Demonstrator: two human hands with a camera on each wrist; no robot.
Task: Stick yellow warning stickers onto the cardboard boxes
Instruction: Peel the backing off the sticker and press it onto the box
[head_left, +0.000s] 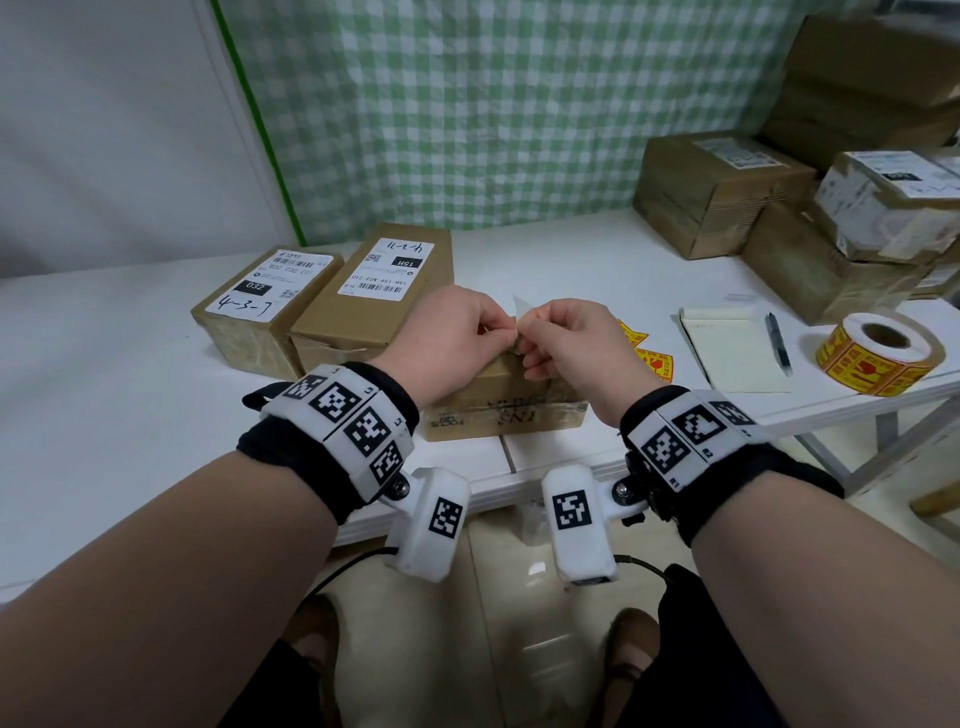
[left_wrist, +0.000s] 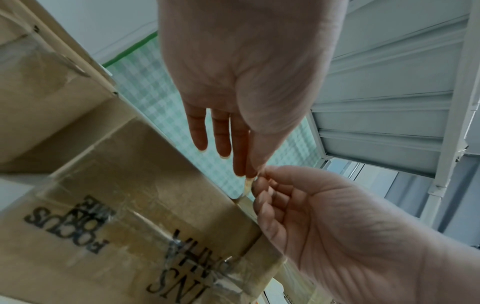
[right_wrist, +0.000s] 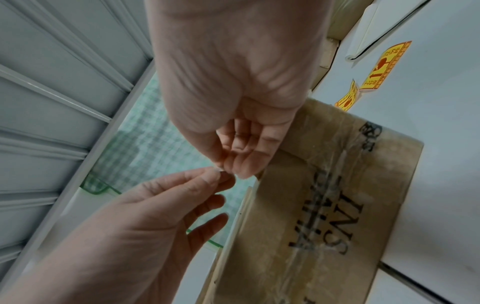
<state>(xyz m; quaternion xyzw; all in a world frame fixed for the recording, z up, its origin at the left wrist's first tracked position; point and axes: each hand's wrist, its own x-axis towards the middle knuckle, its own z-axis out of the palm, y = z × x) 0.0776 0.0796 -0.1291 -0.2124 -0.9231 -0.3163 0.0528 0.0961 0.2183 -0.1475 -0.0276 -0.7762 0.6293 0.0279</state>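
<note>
Both hands meet above the taped cardboard box (head_left: 501, 400) at the table's (head_left: 597, 260) near edge; left hand (head_left: 447, 338) and right hand (head_left: 574, 338) each pinch a pale scrap (head_left: 521, 312), possibly sticker backing, mostly hidden by fingertips. Yellow stickers (head_left: 653, 362) lie just right.

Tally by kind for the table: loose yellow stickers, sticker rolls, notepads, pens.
Loose yellow warning stickers: 2
Sticker roll: 1
Notepad: 1
Pen: 1
Total: 5
</note>
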